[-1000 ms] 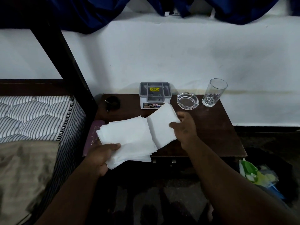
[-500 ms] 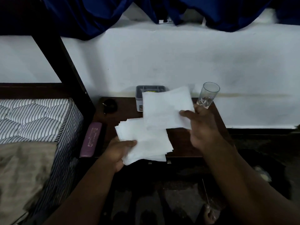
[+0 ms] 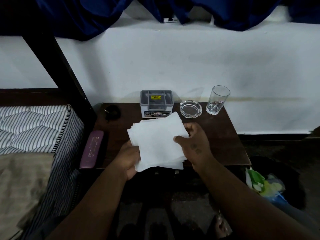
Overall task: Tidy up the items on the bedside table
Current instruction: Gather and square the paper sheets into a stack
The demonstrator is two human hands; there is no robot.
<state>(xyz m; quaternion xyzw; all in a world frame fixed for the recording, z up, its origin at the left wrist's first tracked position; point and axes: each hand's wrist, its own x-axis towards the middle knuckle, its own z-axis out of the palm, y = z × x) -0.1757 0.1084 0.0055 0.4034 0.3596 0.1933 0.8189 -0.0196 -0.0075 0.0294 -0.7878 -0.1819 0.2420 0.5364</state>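
A person holds a stack of white tissues in both hands above the front half of a dark wooden bedside surface. The left hand grips the stack at its lower left corner, with the fingers curled under the sheets. The right hand pinches the right edge, its thumb lying on the top sheet and its fingers behind. The sheets are fanned unevenly, their corners out of line, and the lower edge of the stack hangs past the front rim of the surface.

Along the back of the surface, against a white wall, stand three things in a row: a grey box with a yellow label in its top, a clear glass ashtray just beside it to the right, and an upright drinking glass near the right rear corner. The top corner of the stack overlaps the lower front of the box in this view. A small black object, too dark to identify, sits at the left rear corner. A purple case lies along the left edge of the surface, next to a striped mattress. A beige blanket lies on the near end of the mattress. Blue curtains hang above the wall. Green and blue wrappers lie in the dark space on the floor to the right.
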